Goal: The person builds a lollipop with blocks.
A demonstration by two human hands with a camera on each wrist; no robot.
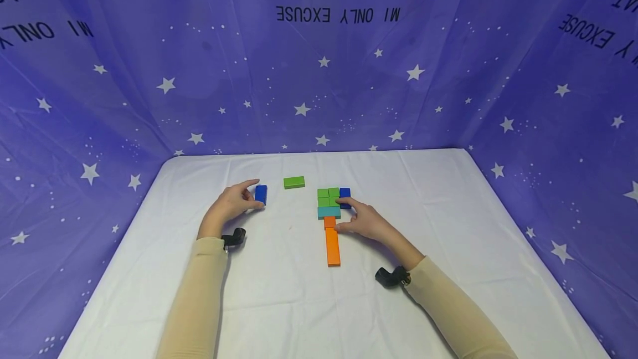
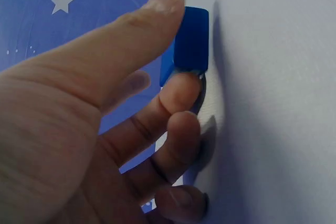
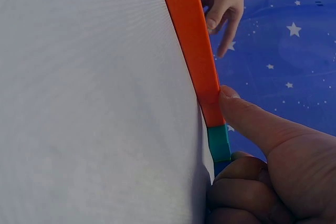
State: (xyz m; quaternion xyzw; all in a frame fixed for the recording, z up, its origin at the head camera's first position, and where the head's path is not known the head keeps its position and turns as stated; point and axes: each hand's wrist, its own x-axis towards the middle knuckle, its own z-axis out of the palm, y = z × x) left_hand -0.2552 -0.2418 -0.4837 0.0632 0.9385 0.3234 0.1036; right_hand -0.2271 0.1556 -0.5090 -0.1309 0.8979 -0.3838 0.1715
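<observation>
The left hand (image 1: pixel 230 204) grasps a blue block (image 1: pixel 261 194) that rests on the white table (image 1: pixel 279 303); the thumb lies over the block's top and a fingertip presses its near end. A loose green block (image 1: pixel 294 182) lies just beyond and to the right of that hand, apart from it.

The right hand (image 1: pixel 364 220) rests against a flat cluster of blocks at its left. Its thumb (image 3: pixel 247 116) touches the side of the orange block (image 1: pixel 332 242), near where that meets the teal block (image 1: pixel 329 212). Its forefinger reaches to a second blue block (image 1: pixel 345 195) beside the green squares (image 1: pixel 328 197). The other fingers are curled, holding nothing.
</observation>
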